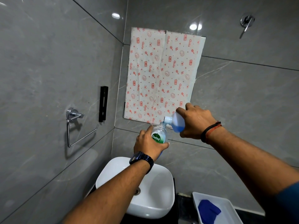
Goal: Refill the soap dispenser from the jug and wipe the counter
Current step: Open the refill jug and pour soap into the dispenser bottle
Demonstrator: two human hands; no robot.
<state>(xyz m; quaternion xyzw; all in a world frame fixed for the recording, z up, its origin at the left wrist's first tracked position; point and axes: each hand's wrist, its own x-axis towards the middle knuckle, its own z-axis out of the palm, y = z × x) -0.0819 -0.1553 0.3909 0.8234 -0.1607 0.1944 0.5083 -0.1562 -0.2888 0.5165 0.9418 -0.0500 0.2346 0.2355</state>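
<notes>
Tilting jug (178, 121) – spout over soap dispenser (159, 135).

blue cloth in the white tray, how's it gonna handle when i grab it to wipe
The blue cloth lies crumpled in the white tray, so it is probably floppy and light. It likely won't roll or slip, though it may drape and need bunching in the hand.

Lower body of the Dettol soap dispenser (159, 135) is covered by the left hand (148, 143); fill level cannot be determined. Rear of the jug (177, 122), above the dispenser, is concealed by the right hand (196, 122). Below the dispenser, the white tray (226, 206) and blue cloth (208, 211) are cut off at the bottom edge. No stream is discernible at the dispenser's neck.
</notes>
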